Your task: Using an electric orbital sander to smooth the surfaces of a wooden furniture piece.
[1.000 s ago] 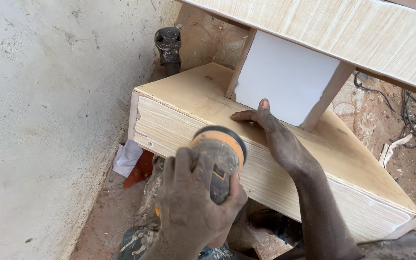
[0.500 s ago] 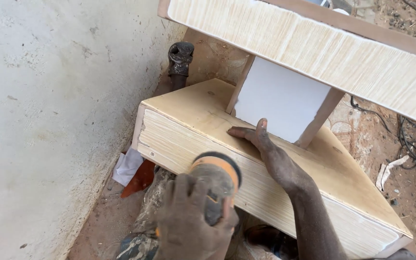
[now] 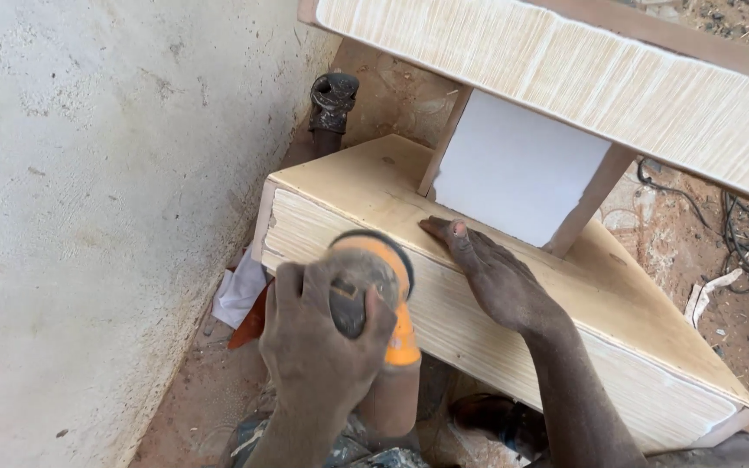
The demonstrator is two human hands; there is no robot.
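My left hand (image 3: pixel 318 334) grips an orange and black round power sander (image 3: pixel 373 277), pressed against the front face of a pale wooden box-shaped furniture base (image 3: pixel 513 286). My right hand (image 3: pixel 487 273) lies flat on the top front edge of that base, fingers spread, just right of the sander. A white upright panel (image 3: pixel 517 169) rises from the base behind my right hand and carries a long wood-grain top board (image 3: pixel 582 78).
A rough plastered wall (image 3: pixel 97 191) stands close on the left. A dark metal pipe fitting (image 3: pixel 333 102) sits in the corner behind the base. White and red scraps (image 3: pixel 240 299) lie under the base. Black cables (image 3: pixel 747 238) trail over the dirt floor at right.
The sander and my left hand have moved up and left along the front face. My right hand has slid slightly left on the top edge, with the raised finger now laid down.
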